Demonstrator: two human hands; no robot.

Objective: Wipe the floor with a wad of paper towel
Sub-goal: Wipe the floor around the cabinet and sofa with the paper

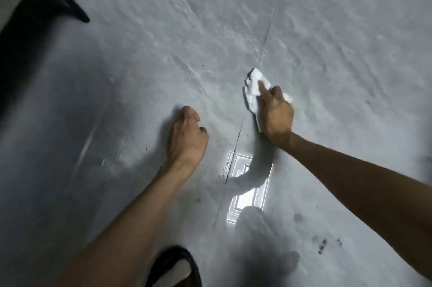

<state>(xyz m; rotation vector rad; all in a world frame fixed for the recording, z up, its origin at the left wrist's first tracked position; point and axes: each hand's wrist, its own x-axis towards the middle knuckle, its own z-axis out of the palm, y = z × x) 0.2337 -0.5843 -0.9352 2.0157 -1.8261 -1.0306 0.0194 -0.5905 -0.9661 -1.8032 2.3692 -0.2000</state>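
Two bare forearms reach in from the lower edge. Right of centre, the right hand [277,113] presses one crumpled white paper towel wad [252,90] onto the glossy grey tiled floor [140,53], forefinger straight, other fingers curled round it, beside a dark grout line [264,46]. The left hand [187,137] has its fingers curled under and holds nothing. One black slipper [173,263] shows at lower centre.

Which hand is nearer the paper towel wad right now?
Right. The right hand grips the paper towel wad, forefinger stretched over it, on the tile seam; the left hand, fingers curled and empty, is off to its left, across the seam.
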